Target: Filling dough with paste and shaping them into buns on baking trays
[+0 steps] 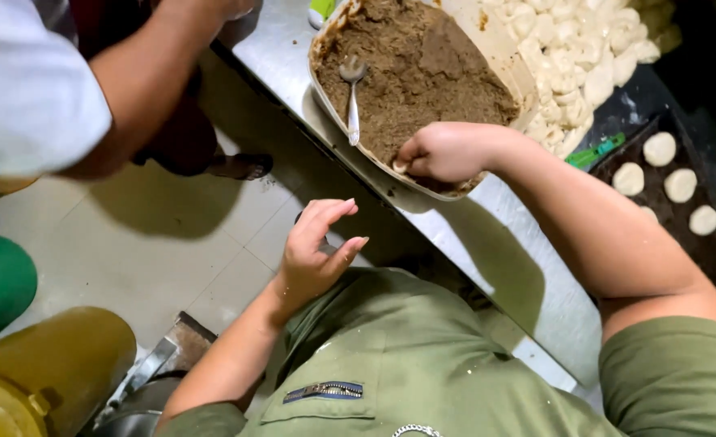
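My right hand (443,151) reaches into a cream tub (503,57) of brown crumbly filling (410,77), its fingers closed in the filling at the tub's near rim. A metal spoon (352,93) lies in the filling to the left of that hand. Cupped and holding nothing, my left hand (317,247) hovers below the edge of the steel table (528,267), in front of my green shirt. Whether the right hand holds a pinch of filling is hidden by the fingers.
A heap of white dough pieces (584,48) lies behind the tub. A dark tray (657,194) at right carries several round dough discs. Another person's arm (143,89) and white sleeve are at the upper left. Green and yellow containers (42,364) stand on the tiled floor.
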